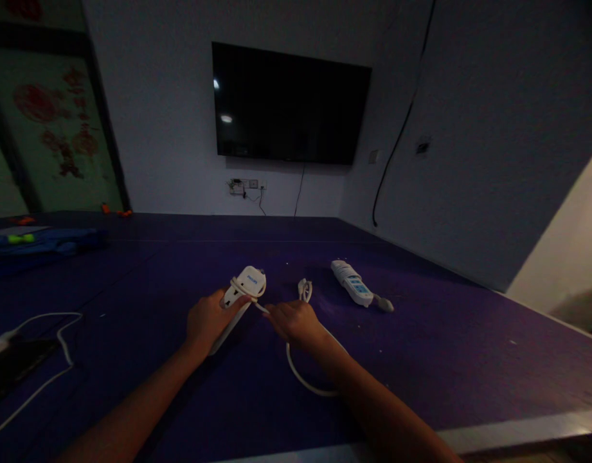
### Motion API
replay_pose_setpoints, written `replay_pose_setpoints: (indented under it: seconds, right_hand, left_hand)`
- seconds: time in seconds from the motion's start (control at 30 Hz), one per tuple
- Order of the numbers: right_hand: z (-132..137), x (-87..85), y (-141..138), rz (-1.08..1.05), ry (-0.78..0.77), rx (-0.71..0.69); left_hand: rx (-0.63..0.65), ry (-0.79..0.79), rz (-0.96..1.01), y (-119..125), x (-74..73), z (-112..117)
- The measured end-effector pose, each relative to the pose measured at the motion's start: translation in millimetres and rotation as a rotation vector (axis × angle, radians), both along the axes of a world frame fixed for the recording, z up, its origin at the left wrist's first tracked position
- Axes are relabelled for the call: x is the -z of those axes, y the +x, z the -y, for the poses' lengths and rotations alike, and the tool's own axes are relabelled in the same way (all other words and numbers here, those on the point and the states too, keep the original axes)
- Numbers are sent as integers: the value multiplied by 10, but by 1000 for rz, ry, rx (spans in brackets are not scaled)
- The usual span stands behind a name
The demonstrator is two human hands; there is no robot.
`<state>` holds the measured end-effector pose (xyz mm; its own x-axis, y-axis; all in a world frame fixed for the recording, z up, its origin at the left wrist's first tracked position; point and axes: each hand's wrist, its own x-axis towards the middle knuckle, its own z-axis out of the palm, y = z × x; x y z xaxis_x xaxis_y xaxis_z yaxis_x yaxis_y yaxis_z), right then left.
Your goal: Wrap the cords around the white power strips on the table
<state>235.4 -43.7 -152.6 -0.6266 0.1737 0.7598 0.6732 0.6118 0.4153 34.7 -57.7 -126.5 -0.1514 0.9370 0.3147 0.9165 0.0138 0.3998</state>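
My left hand (209,321) grips a white power strip (251,280) with blue lettering at its top end, tilted up off the purple surface. Its white cord (308,386) loops around the strip near that end. To the right, my right hand (293,321) is closed on the cord close to the strip. From there the cord runs in a loose curve below my right forearm. Just beyond my right hand lies a small folded bundle of white cord (305,289). Farther right rests a second white power strip (353,284), its cord wound around it and its plug lying at the near end.
At the left lie a dark flat device (20,366) with a white cable (67,347) and a blue cloth pile (78,239). A large television (290,103) hangs on the back wall above sockets (250,184). A black cable (396,145) hangs down the right wall.
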Motion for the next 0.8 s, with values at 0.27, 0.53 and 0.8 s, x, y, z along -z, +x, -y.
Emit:
replay_pose_setpoints:
  seconds: [0.27,0.53,0.8]
  right_hand:
    - [-7,9,6,6,-15,6]
    - [-7,17,14,40,-42,29]
    - [-12,17,17,38,-38,20]
  left_hand:
    - [-6,-5,5,-3,-2,-1]
    - [-5,-24,8,6,-8,5]
    - [2,-17,2,-5,2,-4]
